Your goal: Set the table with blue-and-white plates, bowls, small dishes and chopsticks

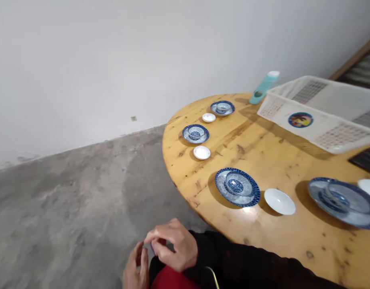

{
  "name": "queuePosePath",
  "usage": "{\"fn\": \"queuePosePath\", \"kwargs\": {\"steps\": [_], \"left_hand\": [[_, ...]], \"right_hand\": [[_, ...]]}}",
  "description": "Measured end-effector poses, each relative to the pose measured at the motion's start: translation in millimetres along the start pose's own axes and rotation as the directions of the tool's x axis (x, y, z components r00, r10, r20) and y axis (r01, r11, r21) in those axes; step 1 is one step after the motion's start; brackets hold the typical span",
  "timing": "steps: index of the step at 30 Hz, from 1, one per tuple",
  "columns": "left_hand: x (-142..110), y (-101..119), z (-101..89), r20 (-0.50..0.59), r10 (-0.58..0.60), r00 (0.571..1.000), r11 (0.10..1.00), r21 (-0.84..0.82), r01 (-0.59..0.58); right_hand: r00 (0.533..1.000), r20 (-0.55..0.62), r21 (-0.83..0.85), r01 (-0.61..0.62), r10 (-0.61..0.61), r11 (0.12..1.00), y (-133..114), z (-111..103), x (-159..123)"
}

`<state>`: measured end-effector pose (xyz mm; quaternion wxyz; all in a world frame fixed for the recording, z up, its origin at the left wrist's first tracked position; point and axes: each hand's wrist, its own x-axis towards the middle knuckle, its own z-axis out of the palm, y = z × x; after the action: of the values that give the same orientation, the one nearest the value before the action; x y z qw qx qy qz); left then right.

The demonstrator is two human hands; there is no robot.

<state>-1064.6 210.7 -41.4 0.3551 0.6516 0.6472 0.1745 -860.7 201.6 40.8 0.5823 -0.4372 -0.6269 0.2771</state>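
My left hand [135,268] is at the bottom of the view, its fingers curled in towards the thumb. Beside it, my right hand [174,245] bends over from a black sleeve, with its fingertips close to those of my left. A small dark purplish patch shows under the right fingers. What the fingers hold, if anything, cannot be made out. Both hands are off the table's edge, above the floor. The nearest dishes are a blue-patterned plate [220,192] with a clear-looking bowl [235,185] on it and a white bowl [279,201].
Along the round wooden table [233,144] stand more blue plates [187,138] with bowls and small white dishes [202,152]. A white plastic basket [323,134], a turquoise bottle [265,87] and a black object [365,159] are further back. Left lies concrete floor [82,200] below a white wall [97,72].
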Motion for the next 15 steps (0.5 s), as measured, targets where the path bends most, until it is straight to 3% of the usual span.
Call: {"fn": "queuePosePath", "kwargs": {"steps": [4, 7, 11, 15], "left_hand": [[69.3, -0.9, -46.1, 0.04, 0.1, 0.994, 0.995, -0.021, -0.099], [111.4, -2.8, -61.7, 0.09, 0.127, 0.988, 0.991, -0.057, -0.122], [159.1, 6.5, -54.3, 0.189, 0.209, 0.96, 0.974, -0.128, -0.187], [195.9, 28.8, -33.0, 0.333, 0.27, 0.904, 0.961, -0.147, -0.233]], "right_hand": [[0.974, -0.111, -0.019, -0.199, 0.196, 0.98, 24.2, 26.2, 19.1], [0.882, -0.187, 0.102, -0.421, 0.433, 0.901, 43.4, 51.1, 22.3], [0.702, -0.252, 0.282, -0.605, 0.666, 0.745, 65.4, 72.1, 27.1], [0.602, -0.32, 0.357, -0.638, 0.731, 0.682, 86.6, 68.2, 45.9]]}}
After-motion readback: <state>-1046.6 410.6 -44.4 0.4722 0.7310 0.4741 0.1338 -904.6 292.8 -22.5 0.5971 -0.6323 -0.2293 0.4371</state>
